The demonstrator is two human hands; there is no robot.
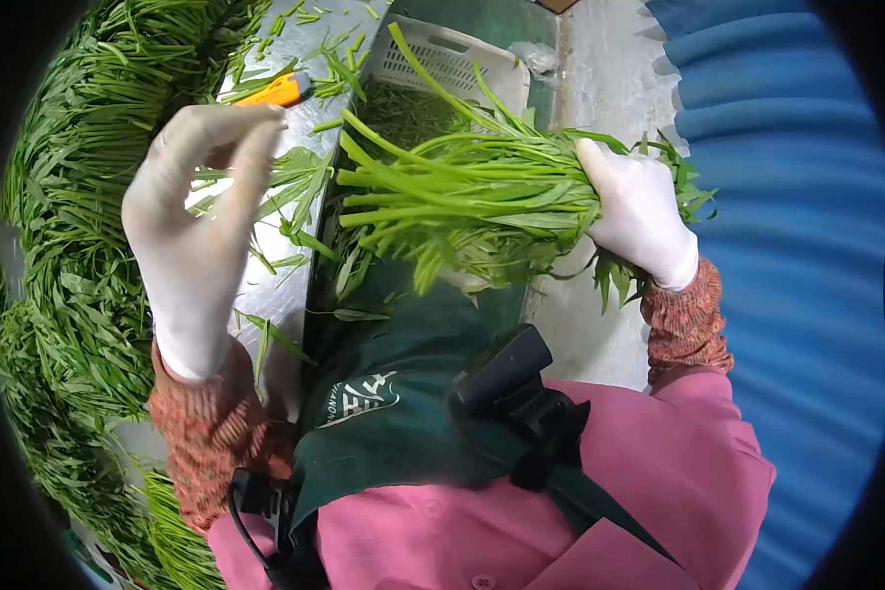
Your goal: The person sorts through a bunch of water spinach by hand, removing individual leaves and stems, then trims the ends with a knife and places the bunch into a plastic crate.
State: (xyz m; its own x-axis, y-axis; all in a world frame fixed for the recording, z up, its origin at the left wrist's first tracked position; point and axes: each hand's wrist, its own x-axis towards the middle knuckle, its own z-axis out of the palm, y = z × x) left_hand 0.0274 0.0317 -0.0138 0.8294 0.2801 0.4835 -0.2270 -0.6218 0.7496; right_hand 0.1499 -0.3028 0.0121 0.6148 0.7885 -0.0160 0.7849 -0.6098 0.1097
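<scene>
My right hand, in a white glove, is closed around the leafy end of a bunch of water spinach. Its cut stems point left, towards my other hand, and leaves stick out past my right fist. My left hand, also gloved, is raised over the metal table with thumb and fingers curved into a loop, the tips brought together. Whether anything small is pinched there I cannot make out. Just beyond those fingertips, an orange-yellow utility knife lies on the table.
Greens are heaped in a long pile on the left. Loose leaves and cut stem pieces litter the metal table. A white plastic basket with green trimmings stands beyond the bunch. Blue corrugated sheeting covers the right side.
</scene>
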